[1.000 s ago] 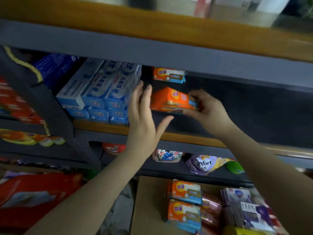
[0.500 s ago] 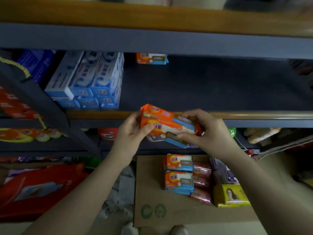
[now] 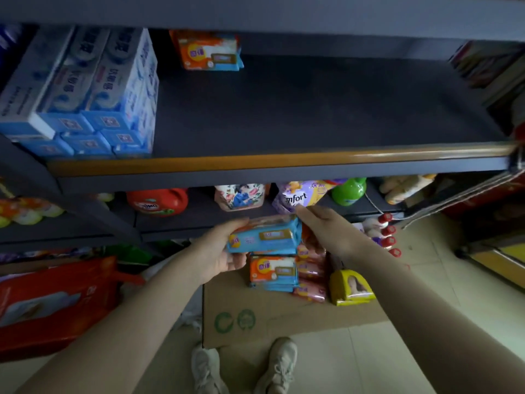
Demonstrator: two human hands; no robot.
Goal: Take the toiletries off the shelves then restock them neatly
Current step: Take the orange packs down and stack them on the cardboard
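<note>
since half a second ago both hands have dropped from the level of the shelf lip to below it, and the soap packs they carry now show a blue side where the orange face showed before. the bundle hangs in the air just above the soap stack on the flattened cardboard box on the floor.

the left hand grips the bundle at its left end, thumb on top, fingers curled beneath it. the right hand meets the bundle's right end with its fingers fairly straight; whether they pinch the wrapper or only press against it cannot be told.

beside the soap stack lie pink packets, and next to those a yellow pack with a picture on it. on the upper shelf one more orange soap pack stands far back, and blue toothpaste boxes are piled at its left end.

on the lower shelf stand a red detergent jug, a flowered pouch, a purple comfort pouch and a green bottle. red-capped bottles line up at the right of the cardboard. a red bag lies at the left. two pale sneakers show at the bottom edge.
</note>
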